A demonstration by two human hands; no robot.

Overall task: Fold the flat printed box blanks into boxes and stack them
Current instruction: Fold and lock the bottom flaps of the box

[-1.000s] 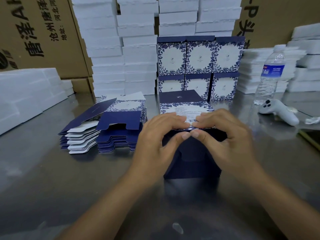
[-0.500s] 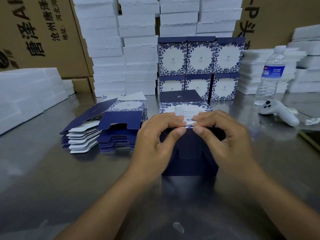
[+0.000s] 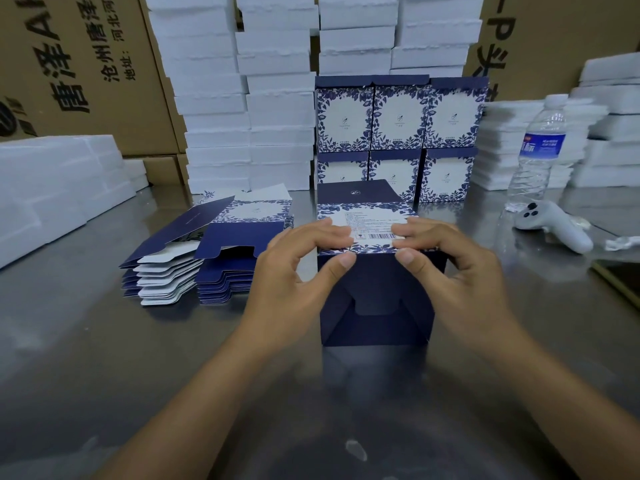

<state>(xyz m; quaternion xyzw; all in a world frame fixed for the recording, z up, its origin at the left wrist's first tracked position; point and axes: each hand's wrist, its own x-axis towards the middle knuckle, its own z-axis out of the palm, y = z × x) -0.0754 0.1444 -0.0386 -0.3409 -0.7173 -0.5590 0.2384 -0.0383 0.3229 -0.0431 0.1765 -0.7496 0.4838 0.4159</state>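
A navy box with blue floral print (image 3: 375,299) lies on its side on the metal table (image 3: 104,358), its folded navy bottom facing me and the barcode panel on top. My left hand (image 3: 298,282) grips its upper left edge, fingers on the printed panel and thumb on the navy face. My right hand (image 3: 453,271) grips the upper right edge the same way. To the left lies a pile of flat box blanks (image 3: 207,258). Behind the box, folded boxes (image 3: 398,133) are stacked in two rows of three.
White foam trays (image 3: 249,109) are stacked high at the back, with more at far left (image 3: 52,188) and right (image 3: 540,143). A water bottle (image 3: 538,150) and a white controller (image 3: 550,226) sit at right. Brown cartons (image 3: 79,71) stand behind.
My thumbs have moved apart along the box's top front edge and my fingers have spread wider on the printed panel. The box's navy bottom face shows more fully.
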